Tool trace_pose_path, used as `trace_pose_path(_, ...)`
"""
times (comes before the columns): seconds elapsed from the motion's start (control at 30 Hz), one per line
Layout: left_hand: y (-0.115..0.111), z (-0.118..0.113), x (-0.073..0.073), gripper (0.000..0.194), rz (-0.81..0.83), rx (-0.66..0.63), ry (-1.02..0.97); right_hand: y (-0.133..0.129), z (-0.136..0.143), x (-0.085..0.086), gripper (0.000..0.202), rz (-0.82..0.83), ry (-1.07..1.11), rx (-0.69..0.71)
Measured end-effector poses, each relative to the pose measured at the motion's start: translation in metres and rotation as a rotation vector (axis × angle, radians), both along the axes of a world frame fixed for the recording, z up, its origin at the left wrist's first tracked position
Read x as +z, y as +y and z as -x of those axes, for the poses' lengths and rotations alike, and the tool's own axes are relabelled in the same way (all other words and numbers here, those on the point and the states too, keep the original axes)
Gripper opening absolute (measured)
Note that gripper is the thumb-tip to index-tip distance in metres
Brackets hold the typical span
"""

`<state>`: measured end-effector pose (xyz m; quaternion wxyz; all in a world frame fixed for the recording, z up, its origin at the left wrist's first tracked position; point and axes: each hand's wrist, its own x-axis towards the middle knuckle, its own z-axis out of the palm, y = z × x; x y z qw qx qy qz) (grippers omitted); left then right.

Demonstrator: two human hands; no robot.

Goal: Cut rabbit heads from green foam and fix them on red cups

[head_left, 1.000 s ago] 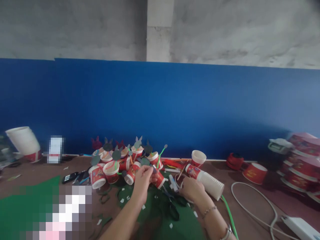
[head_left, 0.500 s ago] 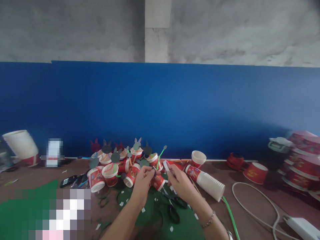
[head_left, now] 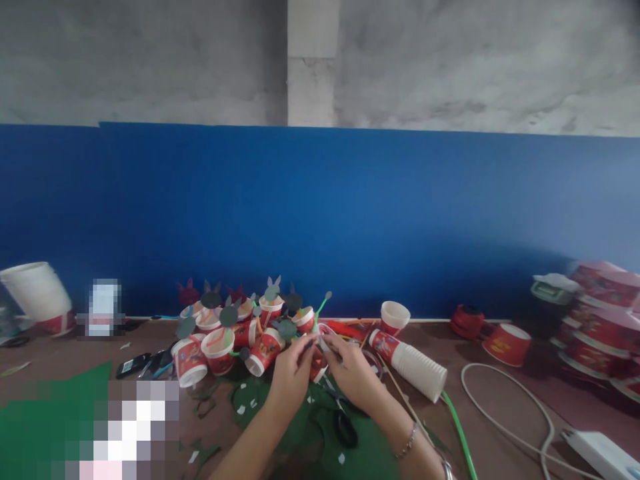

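My left hand (head_left: 293,375) is closed in a pinch on a small dark piece, mostly covered by the fingertips. Close beside it, my right hand (head_left: 350,370) grips a white tape roll (head_left: 323,331), seen partly edge-on. The fingertips of both hands nearly meet. Just behind them rises a green stick (head_left: 323,305) with a small grey disc on its end. Below the hands lie black-handled scissors (head_left: 345,428) on green sheet material (head_left: 295,437) strewn with small white scraps.
Red-and-white paper cups (head_left: 219,353), several with grey or red bunny-shaped cutouts, crowd the left of my hands. A stack of cups (head_left: 410,363) lies to the right, near a white cable (head_left: 505,380). Red tubs (head_left: 600,320) are piled far right. A blue panel (head_left: 320,220) stands behind.
My right hand has moved left with the tape roll, bringing it up against my left hand's fingertips. The whole view has shifted slightly.
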<state>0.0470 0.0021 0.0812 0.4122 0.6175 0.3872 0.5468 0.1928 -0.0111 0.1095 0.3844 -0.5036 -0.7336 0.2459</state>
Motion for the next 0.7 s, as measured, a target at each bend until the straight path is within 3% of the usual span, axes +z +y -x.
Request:
trace_pose_path(0.13,-0.002,0.001,-0.003,0.032,-0.16,-0.015,0.162,0.0,-0.001,-0.003,0.031,-0.029,-0.071,-0.035)
trace_pose_path(0.3,-0.004,0.001,-0.009,0.037,-0.24,-0.027,0.214,0.001,-0.002,-0.005,0.032,-0.042,-0.132,-0.084)
trace_pose_path(0.57,-0.001,-0.003,-0.009,0.018,-0.045,-0.05,0.072,-0.003,0.0,0.002,0.028,-0.078,-0.167,-0.024)
trace_pose_path(0.7,-0.001,-0.004,-0.012,0.017,-0.057,0.013,0.111,-0.005,0.002,0.003,0.026,-0.087,-0.189,-0.014)
